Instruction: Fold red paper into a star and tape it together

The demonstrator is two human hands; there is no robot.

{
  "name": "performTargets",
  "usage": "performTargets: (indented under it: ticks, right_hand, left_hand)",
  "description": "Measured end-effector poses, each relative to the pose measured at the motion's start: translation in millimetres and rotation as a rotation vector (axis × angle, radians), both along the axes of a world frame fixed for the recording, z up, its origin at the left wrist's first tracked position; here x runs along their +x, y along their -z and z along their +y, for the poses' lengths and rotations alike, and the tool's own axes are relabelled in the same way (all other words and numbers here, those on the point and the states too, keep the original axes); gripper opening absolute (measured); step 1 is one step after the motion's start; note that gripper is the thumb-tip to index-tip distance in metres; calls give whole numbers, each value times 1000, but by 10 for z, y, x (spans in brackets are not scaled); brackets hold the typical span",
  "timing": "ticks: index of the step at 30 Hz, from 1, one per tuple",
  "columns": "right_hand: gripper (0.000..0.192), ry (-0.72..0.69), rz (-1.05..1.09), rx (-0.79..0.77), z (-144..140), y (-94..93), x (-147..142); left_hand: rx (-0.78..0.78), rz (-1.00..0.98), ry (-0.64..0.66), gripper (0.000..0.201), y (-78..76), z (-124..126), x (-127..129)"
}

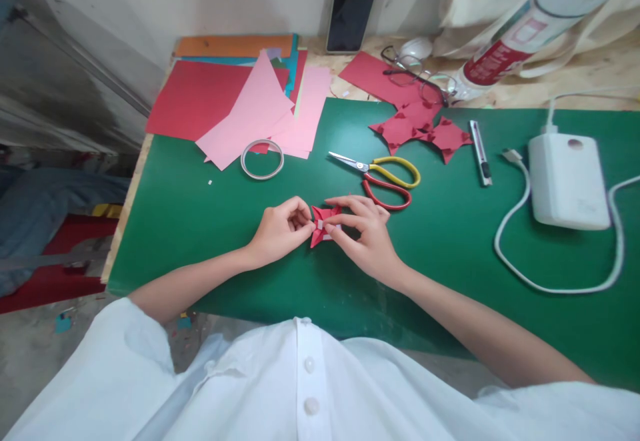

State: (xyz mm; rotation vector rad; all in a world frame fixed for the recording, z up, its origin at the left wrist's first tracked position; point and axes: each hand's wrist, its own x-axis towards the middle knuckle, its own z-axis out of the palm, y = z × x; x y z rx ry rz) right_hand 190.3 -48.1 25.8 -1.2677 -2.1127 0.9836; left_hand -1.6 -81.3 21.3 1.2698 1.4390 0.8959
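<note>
— While both hands meet over the green mat (210, 227), what do they hold?
— A folded red paper (324, 225), low on the mat. The left hand (280, 231) and right hand (364, 237) each pinch it, fingers pressed together. Scissors (385, 175) lie just behind.

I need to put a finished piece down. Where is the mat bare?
Bare green mat lies left of the left hand, below the tape ring; another patch sits between scissors and white cable. Crowded near the folded red pieces.
</note>
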Motion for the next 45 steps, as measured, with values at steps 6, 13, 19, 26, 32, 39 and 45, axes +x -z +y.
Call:
performTargets:
  ticks: [6,13,19,26,32,39,45]
  right_hand:
    - [24,-96,-45,-126,-35,-128,86]
    - [30,-135,72,-317,9,-47,122]
    - [26,-109,139,-351,33,-26,110]
    - [27,-86,94,-288,-7,-24,79]
    - [25,-100,70,-246,-8,-26,79]
    - [24,-103,58,-221,-23,-21,70]
    - [24,-115,28,-192,-30,-25,61]
  left_hand:
    - [-20,-49,-45,15,11,-5,-23]
    - [-43,-97,-48,18,43,9,-43]
    - [-72,-118,-12,14,29,16,-58]
    - [-78,-83,3,10,17,10,-57]
    - [-53,-56,13,12,7,13,-51]
    - [-26,-33,24,16,1,15,-53]
    - [-36,-14,26,15,3,25,-47]
